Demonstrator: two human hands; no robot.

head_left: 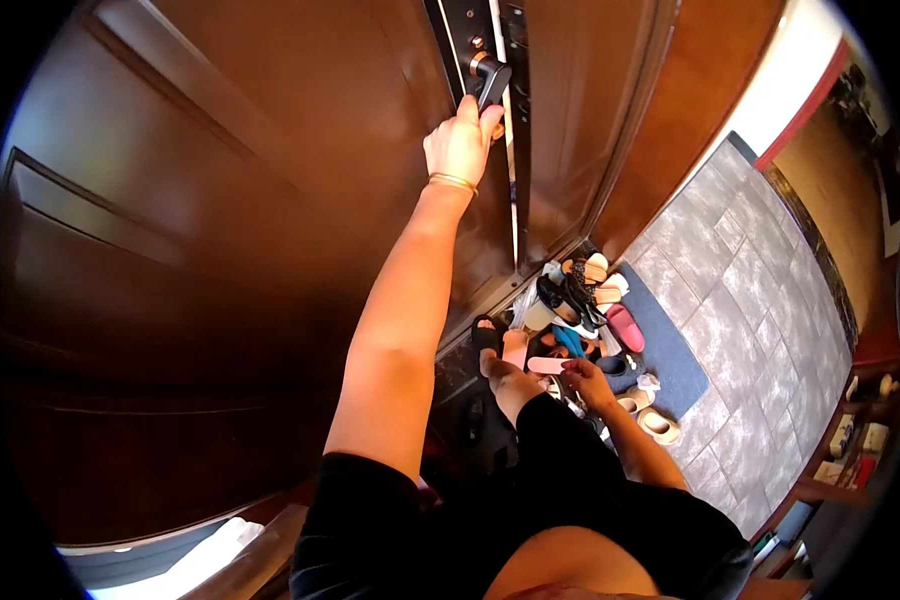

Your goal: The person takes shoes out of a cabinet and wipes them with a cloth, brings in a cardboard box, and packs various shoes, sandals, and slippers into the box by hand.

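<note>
My left hand [460, 143] reaches up with its fingers closed around the black door handle [491, 78]. The handle sits on a dark lock plate at the edge of a brown panelled door [270, 230]. A narrow bright gap runs down beside that edge. Low on my right side, my right hand [586, 382] pinches a flat pale pink object [547, 365] whose kind I cannot make out. Below it my foot shows in a black open-toed slipper [484, 332]. A gold-coloured bracelet [453, 182] circles my left wrist.
Several shoes and slippers crowd the floor by the door, among them a pink slipper [625, 328] and a beige shoe [658, 427]. They lie partly on a blue-grey mat [675, 370]. Grey tiles [735, 300] extend right, toward a shelf unit [828, 490] holding small items.
</note>
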